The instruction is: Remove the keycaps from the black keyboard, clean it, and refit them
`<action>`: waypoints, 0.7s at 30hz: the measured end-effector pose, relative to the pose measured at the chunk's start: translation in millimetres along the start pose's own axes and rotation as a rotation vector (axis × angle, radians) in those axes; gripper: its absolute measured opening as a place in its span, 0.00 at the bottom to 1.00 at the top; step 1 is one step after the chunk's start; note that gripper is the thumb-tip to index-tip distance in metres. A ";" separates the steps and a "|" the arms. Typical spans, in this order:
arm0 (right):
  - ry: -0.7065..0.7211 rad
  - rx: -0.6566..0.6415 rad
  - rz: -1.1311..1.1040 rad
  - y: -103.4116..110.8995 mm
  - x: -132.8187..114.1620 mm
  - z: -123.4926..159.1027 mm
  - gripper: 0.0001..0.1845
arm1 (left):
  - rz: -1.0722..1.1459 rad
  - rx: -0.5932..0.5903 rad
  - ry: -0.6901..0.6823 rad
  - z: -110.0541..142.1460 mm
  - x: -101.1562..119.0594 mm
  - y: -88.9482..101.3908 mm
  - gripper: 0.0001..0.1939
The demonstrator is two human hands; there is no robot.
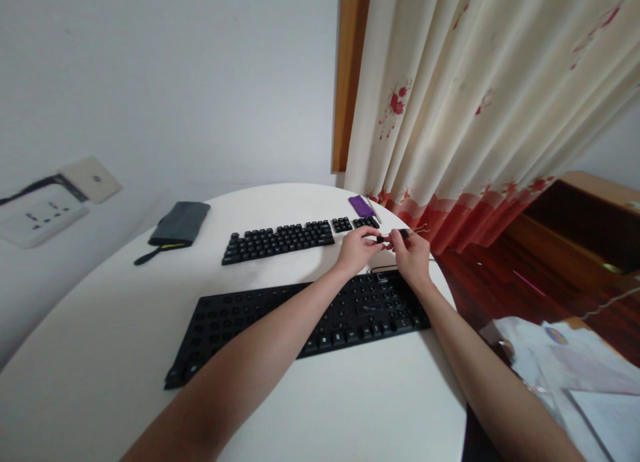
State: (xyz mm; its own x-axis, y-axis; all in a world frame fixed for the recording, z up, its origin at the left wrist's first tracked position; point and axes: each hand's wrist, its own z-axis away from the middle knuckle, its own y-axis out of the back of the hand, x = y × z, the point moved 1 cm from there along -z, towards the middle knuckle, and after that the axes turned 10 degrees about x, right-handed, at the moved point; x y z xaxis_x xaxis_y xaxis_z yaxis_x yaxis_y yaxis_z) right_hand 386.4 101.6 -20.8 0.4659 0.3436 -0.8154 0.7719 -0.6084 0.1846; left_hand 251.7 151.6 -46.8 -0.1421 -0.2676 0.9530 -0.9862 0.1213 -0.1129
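Both my hands meet above the back right part of a black keyboard [367, 309]. Much of its top has bare key positions, while a row of keycaps stays along the front edge. My left hand [359, 247] is closed, its fingertips pinching a small black keycap [381, 239]. In my right hand [413, 254], also closed, is a wire keycap puller [423, 229] whose thin wire ends stick out to the right. Behind the keyboard lie removed black keycaps [280, 241] in rows, with smaller groups [343, 225] to their right. My left forearm hides part of the keyboard.
On the round white table [320, 409], a dark grey pouch [183, 222] lies at the back left. A purple item [361, 207] is near the far right edge. A wall socket [43, 214] is at left, a curtain [450, 115] behind, and white bags [565, 355] to the right.
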 end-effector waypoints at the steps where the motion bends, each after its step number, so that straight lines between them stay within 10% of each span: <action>1: -0.003 -0.003 0.006 0.3 -0.9 0.2 0.22 | -0.022 0.017 -0.001 -0.2 0.0 0.4 0.11; 21: -0.114 0.109 -0.316 0.5 19.5 -13.6 0.14 | 0.125 0.104 -0.030 -2.8 6.6 3.0 0.09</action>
State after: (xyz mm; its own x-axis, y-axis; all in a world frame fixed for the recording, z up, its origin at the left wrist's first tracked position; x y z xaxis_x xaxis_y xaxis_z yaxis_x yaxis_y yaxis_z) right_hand 401.8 117.8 -29.1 0.1552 0.4488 -0.8801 0.8164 -0.5599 -0.1416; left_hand 248.0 152.9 -40.0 -0.2653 -0.2848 0.9211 -0.9639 0.0561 -0.2603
